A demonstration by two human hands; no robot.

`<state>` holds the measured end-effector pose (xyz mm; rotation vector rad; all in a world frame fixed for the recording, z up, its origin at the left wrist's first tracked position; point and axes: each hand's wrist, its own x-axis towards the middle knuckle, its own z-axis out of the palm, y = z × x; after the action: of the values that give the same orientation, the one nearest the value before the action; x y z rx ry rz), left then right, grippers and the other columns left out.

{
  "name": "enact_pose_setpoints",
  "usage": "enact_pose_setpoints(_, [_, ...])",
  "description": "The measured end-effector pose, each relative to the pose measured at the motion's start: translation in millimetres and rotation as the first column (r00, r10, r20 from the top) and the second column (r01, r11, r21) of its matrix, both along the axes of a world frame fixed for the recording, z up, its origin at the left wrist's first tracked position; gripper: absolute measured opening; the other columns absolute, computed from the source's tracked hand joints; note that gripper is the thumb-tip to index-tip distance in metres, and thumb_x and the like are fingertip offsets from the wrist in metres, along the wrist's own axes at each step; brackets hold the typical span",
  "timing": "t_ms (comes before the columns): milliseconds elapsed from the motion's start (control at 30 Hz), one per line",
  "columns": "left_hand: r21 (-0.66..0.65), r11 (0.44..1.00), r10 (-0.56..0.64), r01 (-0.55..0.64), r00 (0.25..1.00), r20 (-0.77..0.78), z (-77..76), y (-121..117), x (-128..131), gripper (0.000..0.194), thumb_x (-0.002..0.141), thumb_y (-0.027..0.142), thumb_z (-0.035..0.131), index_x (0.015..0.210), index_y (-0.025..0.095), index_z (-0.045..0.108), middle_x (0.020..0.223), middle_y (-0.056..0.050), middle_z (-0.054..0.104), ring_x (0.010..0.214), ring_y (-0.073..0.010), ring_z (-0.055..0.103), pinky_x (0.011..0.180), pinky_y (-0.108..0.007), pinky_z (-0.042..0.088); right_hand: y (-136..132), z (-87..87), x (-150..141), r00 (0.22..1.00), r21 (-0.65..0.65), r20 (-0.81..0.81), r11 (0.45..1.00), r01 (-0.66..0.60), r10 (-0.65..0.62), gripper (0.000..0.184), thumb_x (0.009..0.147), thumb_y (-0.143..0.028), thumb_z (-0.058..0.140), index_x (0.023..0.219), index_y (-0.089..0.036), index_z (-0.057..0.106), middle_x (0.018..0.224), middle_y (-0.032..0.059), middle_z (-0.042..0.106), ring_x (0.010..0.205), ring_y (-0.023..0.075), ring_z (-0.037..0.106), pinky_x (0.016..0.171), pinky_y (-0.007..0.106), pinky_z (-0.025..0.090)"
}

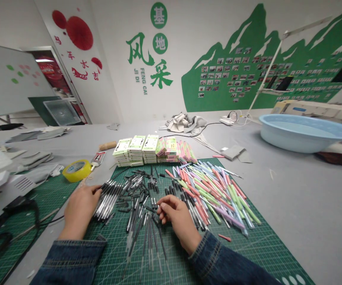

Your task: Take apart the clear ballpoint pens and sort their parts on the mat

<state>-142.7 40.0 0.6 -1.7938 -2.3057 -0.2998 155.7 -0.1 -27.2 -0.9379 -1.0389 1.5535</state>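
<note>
A yellow tape roll (76, 171) lies by the left mat (55, 200), and a strip of grey worktop (284, 202) separates that from the main cutting mat (266, 245). The left hand (80, 211) is at the main mat's left edge, its grip nearly closed against a row of black-and-silver pen parts (108, 202); whether it pinches one, I cannot tell. Behind, stacked white-and-green boxes (135, 145) line the mat's back edge, pink boxes (187, 151) at their right end; their contents are hidden. Thin dark refills (149, 229) fan toward the front. Just beside them, the right hand (177, 217) has its grip curled, fingertips close together; I cannot tell whether it holds anything. Right of it, coloured pens (211, 188) spread in a heap towards the mat's right edge. Beyond that edge, open worktop runs back to a light-blue basin (295, 136), whose bottom is out of sight.
</note>
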Motion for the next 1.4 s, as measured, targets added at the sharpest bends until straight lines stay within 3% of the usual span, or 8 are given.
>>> enact_pose_setpoints(700, [-0.001,0.999,0.041,-0.041,0.999,0.019,-6.9,5,-5,0.041,0.083,0.039,0.04,0.099,0.019,0.071,0.101,-0.013,0.069,0.091,-0.0306,0.062,0.08,-0.038,0.045,3,-2.1,1,0.999,0.034,0.028,0.999,0.024,-0.025,0.012,0.078,-0.023,0.053,0.083,-0.014,0.059,0.066,0.001,0.059,0.054,0.0098,0.052,0.049,0.021,0.041])
enact_pose_setpoints(833, [0.011,0.999,0.037,-0.038,0.999,0.007,-7.3,5,-6,0.04,0.084,0.038,0.039,0.101,0.018,0.07,0.102,-0.014,0.069,0.091,-0.0304,0.061,0.08,-0.039,0.045,5,-3.3,4,0.99,0.062,0.128,0.996,0.058,-0.066,0.013,0.079,-0.02,0.049,0.085,-0.015,0.059,0.068,0.0005,0.059,0.055,0.0112,0.052,0.049,0.022,0.041])
enact_pose_setpoints(967, [0.093,0.996,-0.005,0.006,1.0,-0.013,-4.4,3,-1,0.037,0.084,0.036,0.042,0.1,0.016,0.069,0.098,-0.013,0.069,0.094,-0.0298,0.059,0.085,-0.039,0.043,4,0.9,11,0.873,0.271,0.423,0.953,0.136,-0.245,0.016,0.079,-0.013,0.048,0.084,-0.019,0.062,0.078,0.0016,0.062,0.071,0.0156,0.057,0.064,0.027,0.044])
enact_pose_setpoints(1100, [0.197,0.965,-0.183,0.175,0.983,0.022,0.2,5,32,0.031,0.085,0.033,0.044,0.097,0.017,0.068,0.099,-0.009,0.068,0.096,-0.0259,0.058,0.091,-0.037,0.041,1,3.9,15,0.69,0.494,0.61,0.868,0.053,-0.389,0.026,0.08,-0.007,0.046,0.093,-0.019,0.063,0.093,0.0049,0.062,0.09,0.0199,0.056,0.082,0.034,0.043])
enact_pose_setpoints(1167, [0.174,0.933,-0.333,0.315,0.939,0.088,0.3,9,58,0.028,0.086,0.032,0.045,0.098,0.02,0.067,0.099,-0.007,0.067,0.095,-0.0229,0.058,0.089,-0.034,0.042,0,3.2,15,0.613,0.545,0.668,0.838,-0.016,-0.422,0.029,0.081,-0.005,0.045,0.099,-0.019,0.063,0.098,0.0065,0.061,0.095,0.0214,0.054,0.087,0.036,0.042])
enact_pose_setpoints(1267, [0.073,0.841,-0.541,0.536,0.83,0.136,-2.7,21,99,0.024,0.086,0.03,0.048,0.096,0.023,0.068,0.098,-0.004,0.066,0.096,-0.0205,0.056,0.087,-0.031,0.042,-1,0.4,14,0.542,0.572,0.711,0.817,-0.074,-0.448,0.03,0.082,-0.005,0.045,0.102,-0.02,0.062,0.102,0.0069,0.06,0.098,0.022,0.052,0.089,0.036,0.041])
enact_pose_setpoints(1333, [0.031,0.798,-0.6,0.602,0.789,0.132,-5.2,30,122,0.022,0.087,0.028,0.048,0.096,0.024,0.068,0.097,-0.003,0.065,0.096,-0.0199,0.055,0.086,-0.03,0.042,0,-1.5,14,0.514,0.575,0.724,0.814,-0.08,-0.46,0.03,0.082,-0.004,0.046,0.102,-0.02,0.062,0.102,0.0067,0.059,0.098,0.0221,0.051,0.089,0.036,0.041])
enact_pose_setpoints(1400, [0.001,0.795,-0.603,0.607,0.791,0.105,-7.4,39,138,0.022,0.087,0.027,0.048,0.094,0.024,0.068,0.096,-0.004,0.064,0.097,-0.0198,0.054,0.086,-0.029,0.041,2,-3.0,15,0.494,0.571,0.733,0.817,-0.075,-0.467,0.03,0.082,-0.004,0.046,0.102,-0.019,0.062,0.101,0.0068,0.059,0.098,0.0223,0.05,0.089,0.036,0.041])
